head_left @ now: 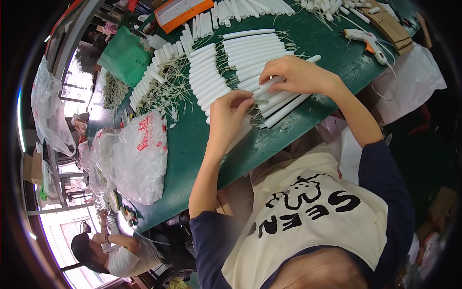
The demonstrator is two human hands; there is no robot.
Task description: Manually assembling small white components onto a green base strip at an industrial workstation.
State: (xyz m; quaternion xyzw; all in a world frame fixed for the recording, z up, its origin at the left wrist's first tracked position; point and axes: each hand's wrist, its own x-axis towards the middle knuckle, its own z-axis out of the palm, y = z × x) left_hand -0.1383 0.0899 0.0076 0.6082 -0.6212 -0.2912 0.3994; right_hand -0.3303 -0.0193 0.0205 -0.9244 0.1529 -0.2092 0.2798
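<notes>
White tubes (255,55) with thin pale wires at their ends lie side by side on the green table. My left hand (228,113) is closed in a pinch at the left end of this row; what sits between its fingertips is too small to make out. Curled over the same tubes, my right hand (301,74) has its thumb and fingers closed on a white tube (263,91), partly hidden by the fingers. Nearest to me lies another white tube (286,111) at the row's edge. Just left of it runs a second row of white tubes (204,77).
A glue gun (361,39) with a cord rests at the table's far right beside cardboard (387,29). An orange box (184,13) and more tubes lie at the back. A plastic bag (139,159) covers the left side. Another person (127,253) works at lower left.
</notes>
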